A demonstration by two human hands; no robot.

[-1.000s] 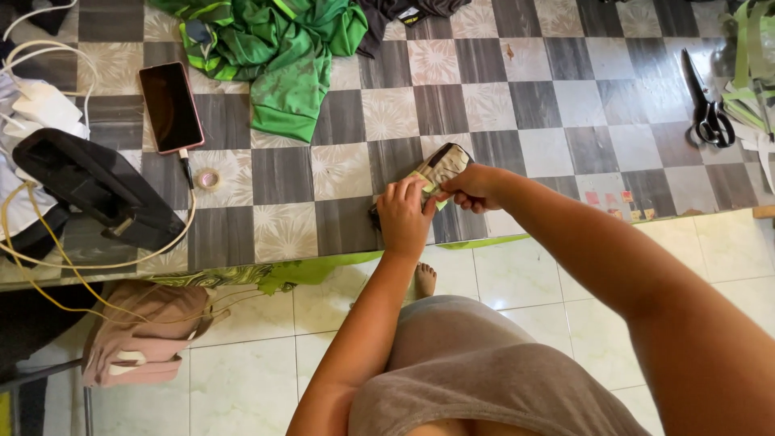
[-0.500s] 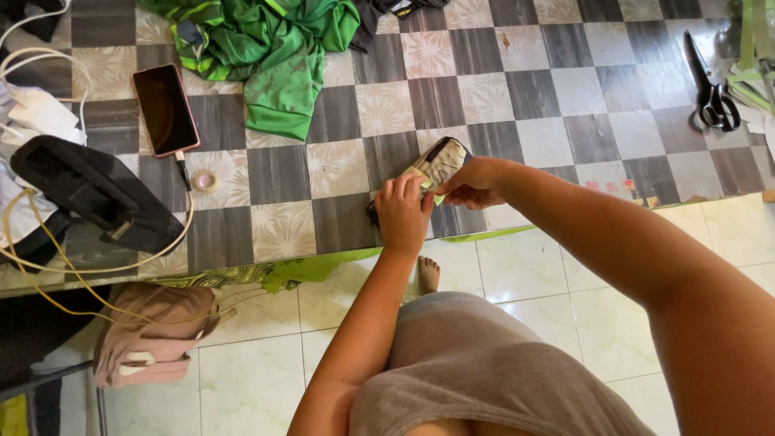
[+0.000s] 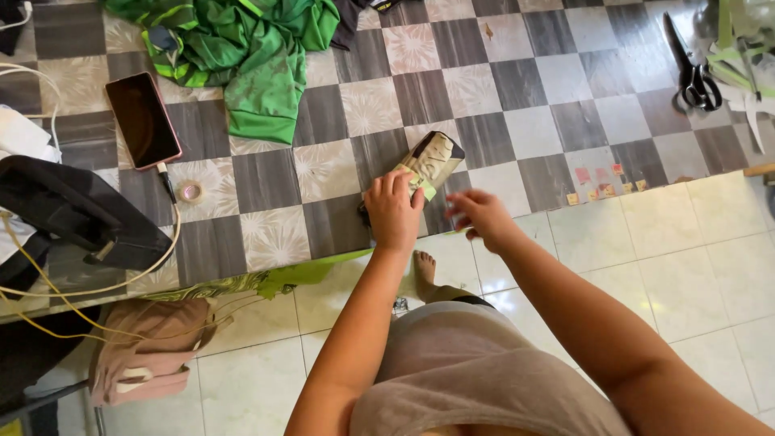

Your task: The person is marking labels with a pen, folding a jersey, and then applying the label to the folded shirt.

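- Counter (image 3: 517, 121): covered in a grey and white checkered sheet; it carries every item listed below except the bag.
- Green garment (image 3: 242, 56): lies crumpled at the far edge of the counter, well apart from both hands.
- Pink bag (image 3: 145, 355): rests on the tiled floor below the near left edge of the counter.
- Phone (image 3: 144, 119): lies flat, screen up and dark, left of the garment, with a cable plugged into its near end.
- Scissors (image 3: 694, 73): black-handled, lying at the far right of the counter.
- Patterned pouch (image 3: 432, 159): lies near the front edge of the counter, its near end under the left hand.
- Left hand (image 3: 393, 211): palm down, fingers pressed flat on the near end of the pouch, holding it against the counter.
- Right hand (image 3: 480, 216): just beside the pouch, not touching it; fingers loosely spread, holding nothing.
- Tape roll (image 3: 190, 192): small, lying near the phone cable.
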